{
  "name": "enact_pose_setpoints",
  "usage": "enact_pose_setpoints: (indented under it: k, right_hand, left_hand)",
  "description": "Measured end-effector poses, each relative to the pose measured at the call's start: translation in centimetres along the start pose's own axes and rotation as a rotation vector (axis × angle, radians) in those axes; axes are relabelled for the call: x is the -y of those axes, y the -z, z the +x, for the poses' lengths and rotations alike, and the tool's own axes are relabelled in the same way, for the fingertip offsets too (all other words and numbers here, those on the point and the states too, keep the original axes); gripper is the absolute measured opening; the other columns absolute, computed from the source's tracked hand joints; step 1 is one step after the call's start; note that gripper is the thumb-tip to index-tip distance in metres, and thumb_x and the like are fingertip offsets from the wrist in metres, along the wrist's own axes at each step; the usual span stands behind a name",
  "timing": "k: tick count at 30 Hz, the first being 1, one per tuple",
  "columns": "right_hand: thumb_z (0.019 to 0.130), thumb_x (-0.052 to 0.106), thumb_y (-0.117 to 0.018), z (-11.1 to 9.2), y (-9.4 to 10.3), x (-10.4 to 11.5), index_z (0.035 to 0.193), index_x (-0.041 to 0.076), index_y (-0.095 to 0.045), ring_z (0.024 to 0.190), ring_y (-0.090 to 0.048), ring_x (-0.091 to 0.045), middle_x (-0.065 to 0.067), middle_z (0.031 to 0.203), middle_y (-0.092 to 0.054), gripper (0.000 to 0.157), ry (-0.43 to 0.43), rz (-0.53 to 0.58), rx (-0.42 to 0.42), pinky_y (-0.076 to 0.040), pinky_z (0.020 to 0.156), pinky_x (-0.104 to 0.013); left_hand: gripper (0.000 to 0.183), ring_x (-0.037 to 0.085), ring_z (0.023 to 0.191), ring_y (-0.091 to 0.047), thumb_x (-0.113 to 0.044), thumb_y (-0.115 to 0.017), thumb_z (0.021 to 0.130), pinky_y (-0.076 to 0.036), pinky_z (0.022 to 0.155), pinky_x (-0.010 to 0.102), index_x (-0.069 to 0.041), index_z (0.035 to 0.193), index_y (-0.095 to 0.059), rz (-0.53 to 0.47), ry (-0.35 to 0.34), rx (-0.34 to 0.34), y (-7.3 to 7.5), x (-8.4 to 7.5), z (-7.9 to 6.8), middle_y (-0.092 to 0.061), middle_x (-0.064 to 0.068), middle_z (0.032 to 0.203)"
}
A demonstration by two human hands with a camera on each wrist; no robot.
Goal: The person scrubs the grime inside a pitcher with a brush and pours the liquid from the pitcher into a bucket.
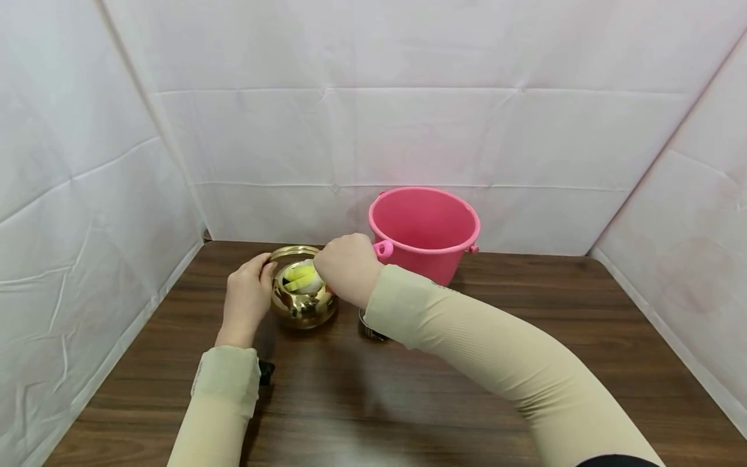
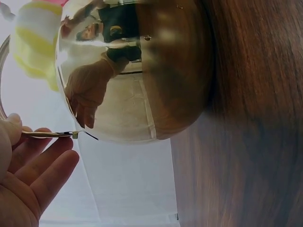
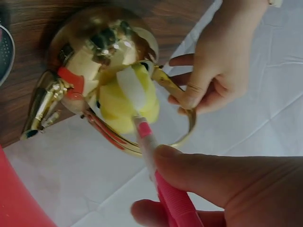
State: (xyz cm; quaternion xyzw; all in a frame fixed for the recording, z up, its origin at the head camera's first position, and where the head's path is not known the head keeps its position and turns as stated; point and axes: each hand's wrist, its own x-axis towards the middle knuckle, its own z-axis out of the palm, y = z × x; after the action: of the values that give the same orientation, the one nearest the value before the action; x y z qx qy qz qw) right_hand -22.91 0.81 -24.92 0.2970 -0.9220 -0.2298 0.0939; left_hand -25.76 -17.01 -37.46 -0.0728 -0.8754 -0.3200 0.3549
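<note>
A shiny gold kettle (image 1: 303,314) with a spout (image 3: 40,104) stands on the wooden table at the left, its mouth uncovered. My left hand (image 1: 248,295) pinches the kettle's raised hoop handle (image 2: 49,135) between thumb and fingers. In my right hand (image 1: 350,267) is a sponge bottle brush, gripped by its pink and white handle (image 3: 175,201). The yellow and white sponge head (image 3: 128,101) sits at the kettle's mouth, overlapping the opening in the right wrist view. Its lower part is hidden in the head view.
Behind my right forearm stands a pink bucket (image 1: 426,259), near the back wall. A small round metal piece with holes (image 3: 5,54) lies on the table (image 1: 327,402) right of the kettle, partly covered by my right sleeve. White sheeting (image 1: 408,136) encloses the back and sides.
</note>
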Motion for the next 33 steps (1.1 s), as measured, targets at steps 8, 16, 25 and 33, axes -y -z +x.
enact_pose_setpoints:
  k: [8, 16, 25, 33]
  right_hand:
    - [0.085, 0.01, -0.059, 0.4, -1.0, 0.4, 0.086, 0.022, -0.073, 0.071, -0.065, -0.016, 0.002, 0.078, -0.07, 0.018, -0.017, 0.009, -0.039, -0.053, 0.052, -0.032]
    - [0.087, 0.01, -0.059, 0.9, -2.0, 0.6, 0.09, 0.022, -0.074, 0.074, -0.066, -0.018, 0.001, 0.081, -0.071, 0.019, -0.013, 0.026, -0.054, -0.054, 0.053, -0.033]
    - [0.089, 0.013, -0.059, 1.1, -3.2, 0.7, 0.096, 0.022, -0.073, 0.074, -0.066, -0.021, -0.002, 0.084, -0.069, 0.017, -0.022, 0.038, -0.048, -0.055, 0.056, -0.034]
    - [0.087, 0.015, -0.062, 1.4, -3.8, 0.6, 0.091, 0.022, -0.073, 0.073, -0.065, -0.02, -0.001, 0.082, -0.068, 0.014, -0.013, 0.048, -0.081, -0.055, 0.057, -0.033]
  left_hand:
    - [0.021, 0.044, 0.096, -0.064, -0.006, -0.058, 0.093, -0.052, 0.082, 0.053, 0.009, 0.107, -0.064, 0.011, -0.008, -0.008, 0.3, -0.1, -0.1, -0.066, 0.029, 0.102]
    - [0.024, 0.045, 0.097, -0.063, -0.008, -0.057, 0.094, -0.052, 0.082, 0.053, 0.009, 0.11, -0.061, 0.037, 0.018, 0.04, 0.8, -0.3, -0.6, -0.065, 0.03, 0.104]
    - [0.024, 0.044, 0.094, -0.062, -0.01, -0.055, 0.095, -0.051, 0.079, 0.054, 0.007, 0.11, -0.06, 0.062, 0.049, 0.049, 0.7, -0.9, -1.0, -0.064, 0.027, 0.102]
    - [0.024, 0.044, 0.092, -0.062, -0.011, -0.054, 0.096, -0.052, 0.075, 0.054, 0.006, 0.111, -0.059, 0.074, 0.037, 0.041, 0.7, -1.0, -1.3, -0.062, 0.026, 0.102]
